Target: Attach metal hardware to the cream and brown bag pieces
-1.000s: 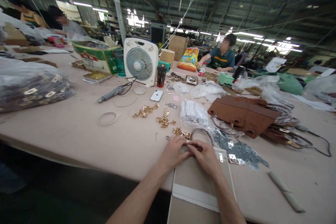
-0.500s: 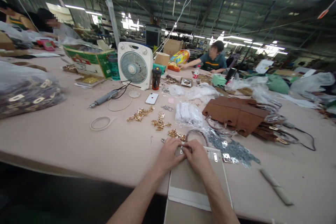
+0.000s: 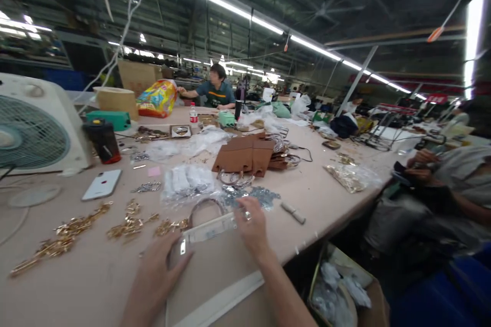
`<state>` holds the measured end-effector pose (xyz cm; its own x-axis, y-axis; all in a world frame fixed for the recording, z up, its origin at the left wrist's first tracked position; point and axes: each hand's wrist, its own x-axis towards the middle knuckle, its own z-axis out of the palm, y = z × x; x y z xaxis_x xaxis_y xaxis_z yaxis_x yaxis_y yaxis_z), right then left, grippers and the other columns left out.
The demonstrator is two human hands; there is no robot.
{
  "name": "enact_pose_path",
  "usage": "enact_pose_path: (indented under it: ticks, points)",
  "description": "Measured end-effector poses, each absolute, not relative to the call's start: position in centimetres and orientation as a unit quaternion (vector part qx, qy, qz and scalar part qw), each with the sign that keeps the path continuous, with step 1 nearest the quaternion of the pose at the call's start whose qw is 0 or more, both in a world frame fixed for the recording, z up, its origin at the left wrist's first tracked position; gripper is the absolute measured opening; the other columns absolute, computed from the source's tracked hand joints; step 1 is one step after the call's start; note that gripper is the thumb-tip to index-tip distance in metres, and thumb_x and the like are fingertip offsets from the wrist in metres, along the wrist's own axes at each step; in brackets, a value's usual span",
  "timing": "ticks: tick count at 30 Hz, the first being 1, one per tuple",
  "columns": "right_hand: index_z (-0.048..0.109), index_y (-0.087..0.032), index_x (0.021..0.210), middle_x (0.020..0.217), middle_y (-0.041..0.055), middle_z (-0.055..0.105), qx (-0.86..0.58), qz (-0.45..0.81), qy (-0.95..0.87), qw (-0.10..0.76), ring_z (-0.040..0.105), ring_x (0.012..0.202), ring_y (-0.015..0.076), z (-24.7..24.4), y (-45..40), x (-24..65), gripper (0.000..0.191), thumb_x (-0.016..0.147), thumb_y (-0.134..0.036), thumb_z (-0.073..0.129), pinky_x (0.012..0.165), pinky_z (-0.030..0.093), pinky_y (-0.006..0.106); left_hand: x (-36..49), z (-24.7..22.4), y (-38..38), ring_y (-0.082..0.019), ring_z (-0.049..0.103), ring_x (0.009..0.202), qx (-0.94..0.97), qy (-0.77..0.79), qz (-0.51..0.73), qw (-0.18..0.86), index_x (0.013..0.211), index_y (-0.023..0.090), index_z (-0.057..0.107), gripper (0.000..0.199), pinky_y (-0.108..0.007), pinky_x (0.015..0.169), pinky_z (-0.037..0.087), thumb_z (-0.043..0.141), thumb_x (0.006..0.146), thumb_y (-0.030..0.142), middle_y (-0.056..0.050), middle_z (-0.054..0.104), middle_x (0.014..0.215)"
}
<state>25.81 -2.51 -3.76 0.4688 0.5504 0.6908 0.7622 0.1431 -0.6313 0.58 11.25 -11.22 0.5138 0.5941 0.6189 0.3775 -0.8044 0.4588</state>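
Note:
A flat beige bag panel lies in front of me at the table edge, with a pale strip across it and a curved brown handle at its far edge. My left hand is at the panel's left side, thumb and fingers apart, beside a small shiny metal plate. At the far right corner, my right hand has its fingers curled in around another small shiny metal plate, partly hidden. Thin grey metal plates lie heaped just beyond that hand.
Gold fittings lie in piles to the left, near a phone, a dark bottle and a fan. Brown bag pieces are stacked ahead. Below the table's right edge stands a box; a person sits beyond it.
The view has swung right. My hands, close together at the panel's far edge before, are now apart: left at the left side, right at the far right corner.

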Motion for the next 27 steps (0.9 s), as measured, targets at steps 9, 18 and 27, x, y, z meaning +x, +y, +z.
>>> enact_pose_path:
  ticks: [9,18,27]
  points:
    - [0.062,-0.013,0.140,0.123,0.0174,0.067,-0.855,-0.147,-0.353,0.349,0.060,0.114,0.0356,-10.0,-11.7,42.7,0.077,0.089,-0.071,0.056,0.102,0.047,0.050,2.1,-7.0,6.3,-0.028,0.054,0.130,0.872,0.243,0.404,0.131,0.131,0.025,0.059,0.034,-0.052,0.114,0.048,0.055,0.099,0.014,-0.009,0.062,0.136]
    - [0.067,-0.025,0.134,0.129,0.0138,0.067,-0.902,-0.133,-0.284,0.297,0.063,0.108,0.0353,-10.0,-11.5,42.3,0.058,0.096,-0.063,0.045,0.089,0.049,0.048,11.2,-5.5,2.1,-0.031,0.053,0.130,0.931,0.206,0.257,0.159,0.129,0.020,0.060,0.042,-0.050,0.113,0.048,0.076,0.091,0.028,-0.009,0.062,0.138]
    - [0.060,-0.022,0.099,0.076,-0.0032,0.049,-0.436,0.203,-0.118,0.869,0.045,0.054,0.0113,-6.7,-8.3,39.6,0.048,0.089,-0.068,0.059,0.052,0.043,0.025,11.6,-6.9,2.4,-0.031,0.049,0.137,0.917,0.248,0.276,0.148,0.129,0.019,0.061,0.040,-0.049,0.121,0.039,0.073,0.094,0.034,-0.009,0.065,0.135]
